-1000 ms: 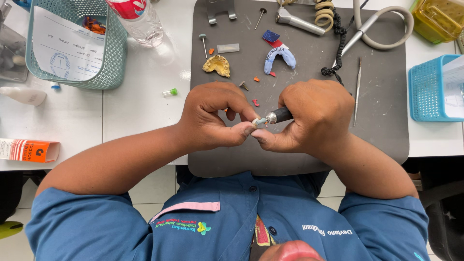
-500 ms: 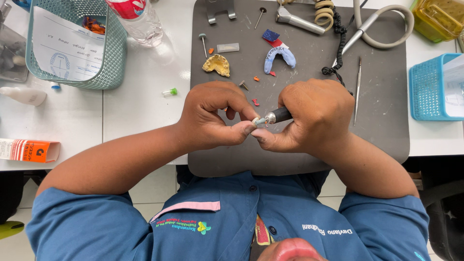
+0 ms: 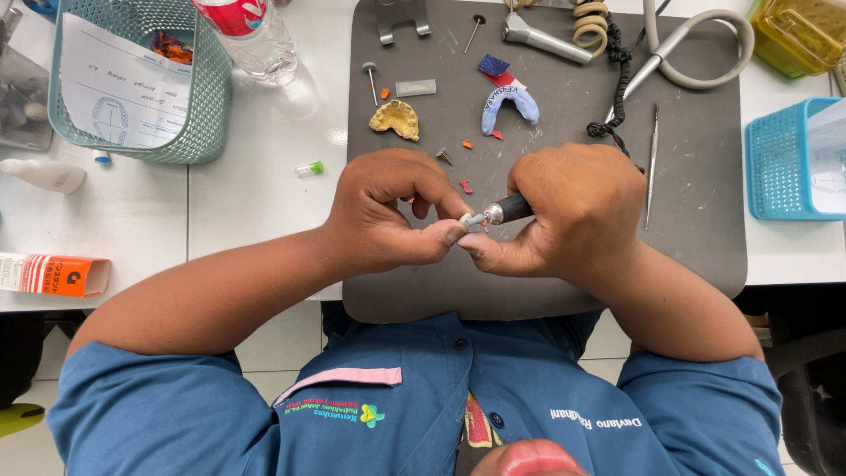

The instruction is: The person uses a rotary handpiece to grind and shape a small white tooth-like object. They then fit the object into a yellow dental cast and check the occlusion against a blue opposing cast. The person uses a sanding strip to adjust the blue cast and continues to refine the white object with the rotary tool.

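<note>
Pinching a small pale piece in our left hand, we press the handpiece, gripped in our right hand, against it above the grey mat. Grinding looks underway, with orange chips already shed; beyond lie a yellow cast and blue tray, untouched.

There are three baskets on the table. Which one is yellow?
The yellow basket sits in the far right corner of the table. The blue basket is just below it, and the teal basket with a paper inside is on the left.
</note>
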